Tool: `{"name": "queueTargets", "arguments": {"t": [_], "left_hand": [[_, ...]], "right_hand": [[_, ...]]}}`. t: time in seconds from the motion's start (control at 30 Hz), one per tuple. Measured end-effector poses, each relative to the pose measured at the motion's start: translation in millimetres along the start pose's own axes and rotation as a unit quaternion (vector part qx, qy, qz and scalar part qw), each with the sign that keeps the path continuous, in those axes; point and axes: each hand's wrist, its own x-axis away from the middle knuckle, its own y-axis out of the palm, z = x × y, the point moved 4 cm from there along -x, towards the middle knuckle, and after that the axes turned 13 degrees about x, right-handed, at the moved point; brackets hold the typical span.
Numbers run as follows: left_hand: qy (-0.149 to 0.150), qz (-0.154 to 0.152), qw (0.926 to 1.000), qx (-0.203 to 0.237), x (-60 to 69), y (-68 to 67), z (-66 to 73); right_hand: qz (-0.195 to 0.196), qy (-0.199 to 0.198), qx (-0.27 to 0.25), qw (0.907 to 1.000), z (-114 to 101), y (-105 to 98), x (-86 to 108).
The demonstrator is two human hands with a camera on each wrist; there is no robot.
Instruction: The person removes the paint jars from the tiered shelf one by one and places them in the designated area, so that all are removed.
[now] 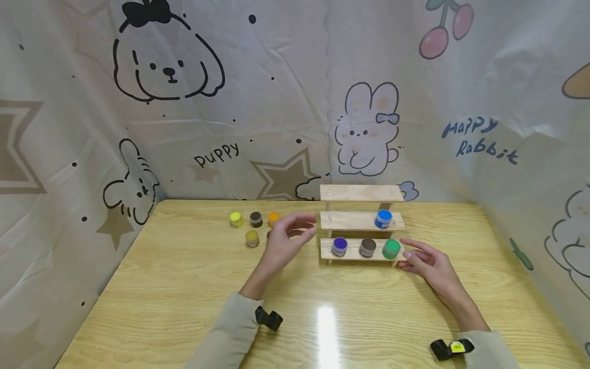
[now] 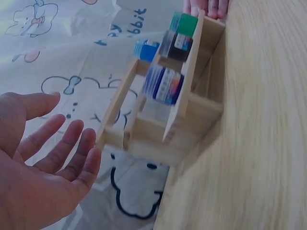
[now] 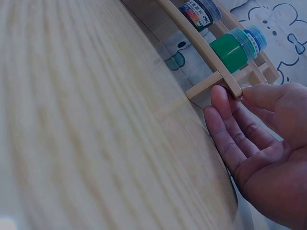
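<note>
A three-tier wooden rack holds a purple jar, a dark brown jar and a green jar on its lowest tier, and a blue jar on the middle one. The right hand pinches the right end of the lowest tier between thumb and fingers, as the right wrist view shows with the hand beside the green jar. Left of the rack, the left hand is raised with nothing in it; in the left wrist view the hand has its fingers spread.
Left of the rack stand a yellow jar, a black jar, an orange jar and a mustard jar. Another jar is mostly hidden behind the left hand. A printed cloth hangs behind the wooden table.
</note>
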Motion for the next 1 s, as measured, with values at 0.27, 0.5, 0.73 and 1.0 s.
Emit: {"name": "queueTargets", "arguments": {"t": [0.27,0.5,0.73,1.0], "left_hand": [[0.013,-0.001,0.9999,0.006,-13.7,26.2,-2.4],[0.011,-0.009,0.9997,0.019,-28.2,52.8,-5.7],[-0.005,-0.006,0.9997,0.023,-41.3,76.5,-10.9],[-0.035,-0.008,0.9992,-0.020,-56.2,98.4,-12.1]], "right_hand": [[-0.004,-0.009,-0.008,0.9999,0,-1,-1.9],[-0.006,0.002,-0.025,0.9997,0,0,-0.3],[-0.007,0.011,-0.025,0.9996,-1,0,0.5],[-0.009,0.005,-0.024,0.9997,-3,0,-0.4]]}}
